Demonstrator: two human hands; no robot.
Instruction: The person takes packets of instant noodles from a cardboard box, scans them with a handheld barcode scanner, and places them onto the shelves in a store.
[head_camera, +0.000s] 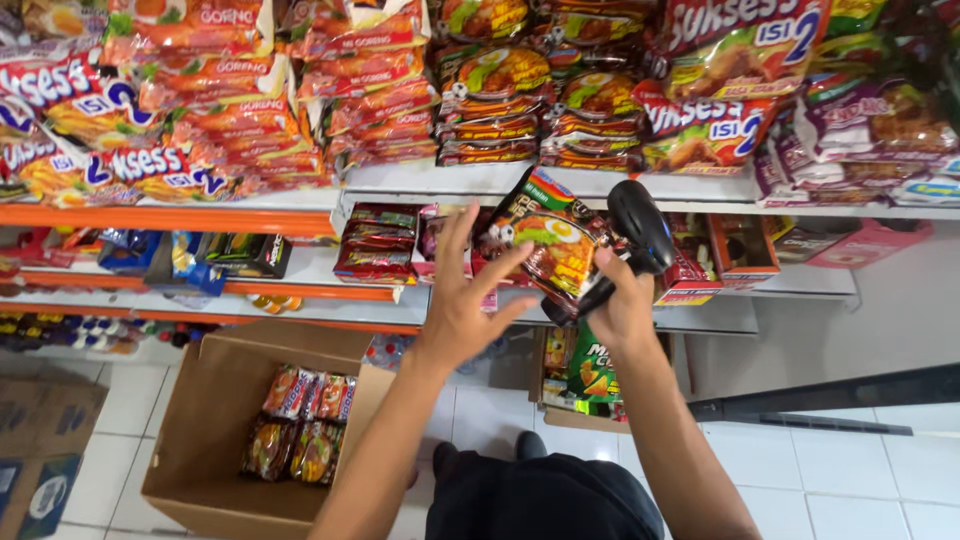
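Nearest us, an open brown cardboard box (205, 440) sat on the white tiled floor at lower left, with a few dark red noodle packets (300, 425) inside. Above it, our left hand (462, 300) was spread wide, fingertips touching a dark red and orange instant noodle packet (552, 245). Our right hand (622, 305) was closed around a black handheld gun-shaped tool (638, 235) and also pinched that packet. Farther off, white and orange store shelves (520, 180) carried stacked red noodle packets.

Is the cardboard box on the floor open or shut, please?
Open: the cardboard box has its flaps up, and noodle packets show inside.
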